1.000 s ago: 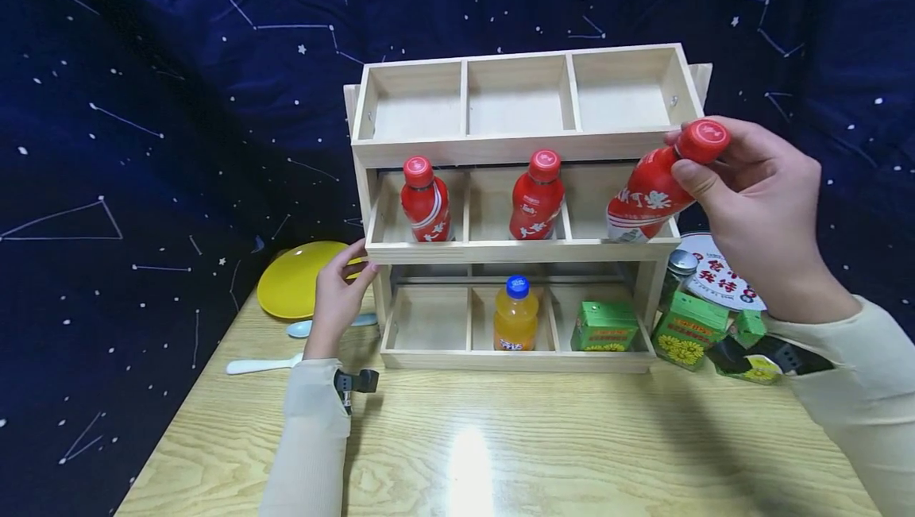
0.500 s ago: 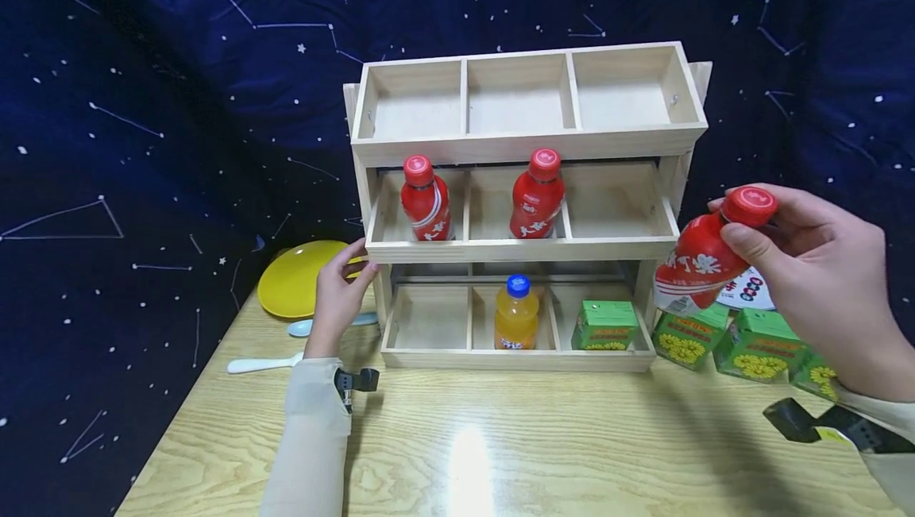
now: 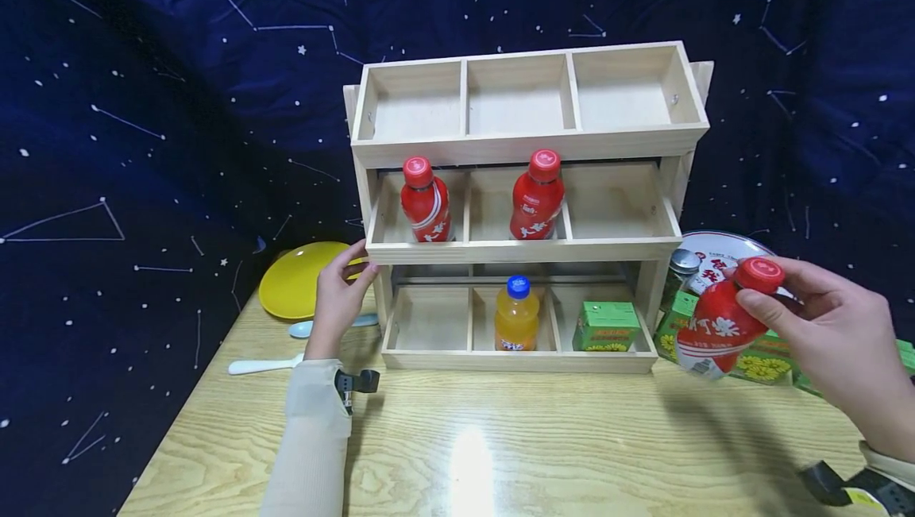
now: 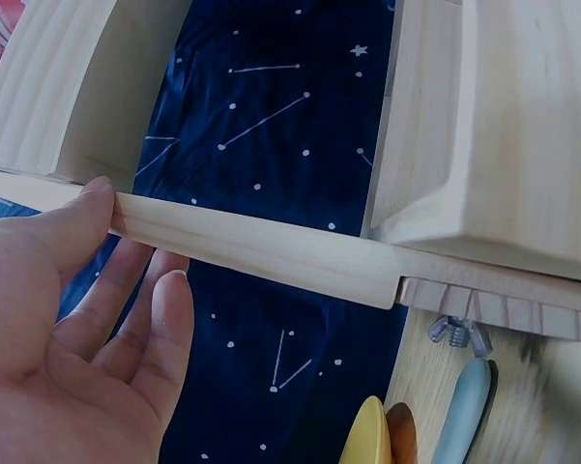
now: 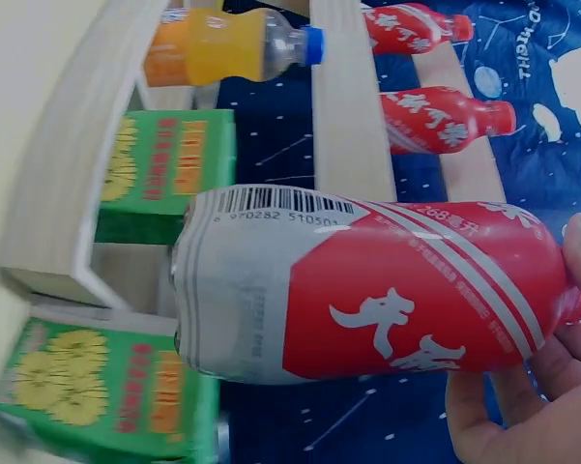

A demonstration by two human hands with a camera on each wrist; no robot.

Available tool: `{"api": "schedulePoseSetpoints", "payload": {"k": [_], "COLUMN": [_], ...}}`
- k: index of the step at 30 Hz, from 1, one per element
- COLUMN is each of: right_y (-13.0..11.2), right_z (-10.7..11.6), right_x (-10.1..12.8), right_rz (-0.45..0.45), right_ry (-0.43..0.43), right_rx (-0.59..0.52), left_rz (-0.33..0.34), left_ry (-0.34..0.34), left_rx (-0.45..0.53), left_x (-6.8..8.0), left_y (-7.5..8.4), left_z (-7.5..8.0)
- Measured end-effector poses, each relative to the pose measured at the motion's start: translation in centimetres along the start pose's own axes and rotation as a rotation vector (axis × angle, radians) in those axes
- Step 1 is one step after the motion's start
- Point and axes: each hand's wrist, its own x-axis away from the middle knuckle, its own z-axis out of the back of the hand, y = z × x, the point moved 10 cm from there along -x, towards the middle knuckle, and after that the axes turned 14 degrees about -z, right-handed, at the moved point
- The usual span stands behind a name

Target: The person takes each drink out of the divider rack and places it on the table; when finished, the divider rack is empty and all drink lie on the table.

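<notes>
My right hand (image 3: 822,334) grips a red bottle (image 3: 718,322) near its red cap, tilted, in the air to the right of the wooden shelf rack (image 3: 522,251). In the right wrist view the same red bottle (image 5: 387,290) fills the frame, fingers (image 5: 522,406) round its neck end. My left hand (image 3: 337,295) rests against the left end of the rack's middle shelf; its thumb (image 4: 63,227) presses the wooden rail (image 4: 271,246). Two more red bottles (image 3: 426,201) (image 3: 538,195) stand on the middle shelf. The middle shelf's right compartment is bare.
An orange bottle (image 3: 516,316) and a green carton (image 3: 604,326) sit in the bottom shelf. More green cartons (image 3: 765,354), a jar (image 3: 681,267) and a round tin (image 3: 722,251) lie right of the rack. A yellow plate (image 3: 296,279) and white spoons (image 3: 264,363) lie left.
My right hand has drawn the red bottle out of the middle shelf's right compartment and carried it down and to the right. The left hand has stayed on the rack.
</notes>
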Motion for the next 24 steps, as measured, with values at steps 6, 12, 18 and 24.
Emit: {"api": "schedulePoseSetpoints", "payload": {"k": [6, 12, 18, 24], "right_y": [3.0, 5.2, 6.2, 6.4], "right_z": [-0.8, -2.0, -3.1, -3.8], "right_x": [0.9, 1.5, 1.9, 1.9], "right_rz": [-0.053, -0.072, -0.049, -0.014], "right_ry": [-0.047, -0.115, -0.160, -0.193], "right_rx": [-0.015, -0.031, -0.049, -0.069], "left_rz": [0.012, 0.017, 0.025, 0.064], "left_ry": [-0.003, -0.004, -0.006, -0.015], "left_rx": [0.000, 0.002, 0.006, -0.002], "left_x": [0.1, 0.1, 0.1, 0.1], "left_y": [0.0, 0.1, 0.0, 0.8], "left_z": [-0.1, 0.0, 0.0, -0.1]}}
